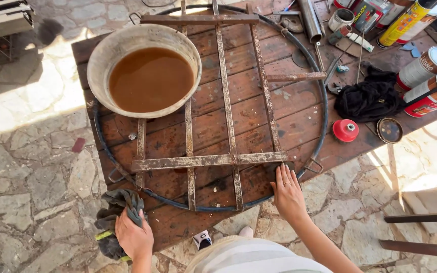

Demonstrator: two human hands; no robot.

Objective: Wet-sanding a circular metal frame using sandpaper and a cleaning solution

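We note the left hand (pixel 134 235) clenched on a grey rag (pixel 115 217) at the desk's (pixel 299 114) near left corner, partly off the edge. The right hand (pixel 288 194) lies flat, fingers spread, grip released — pressing the rusty round metal grate (pixel 228 126) near its near-right rim. Grate covers most of the desk — a basin of brown liquid (pixel 145 71) sits on its far-left part. Black cloth (pixel 367 98) and paint cans (pixel 431 81) along the right edge.

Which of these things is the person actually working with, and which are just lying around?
In use:
left hand gripping grey rag
right hand flat on round rusty metal grate

Lying about:
basin of brown liquid
black cloth
red cap
paint cans
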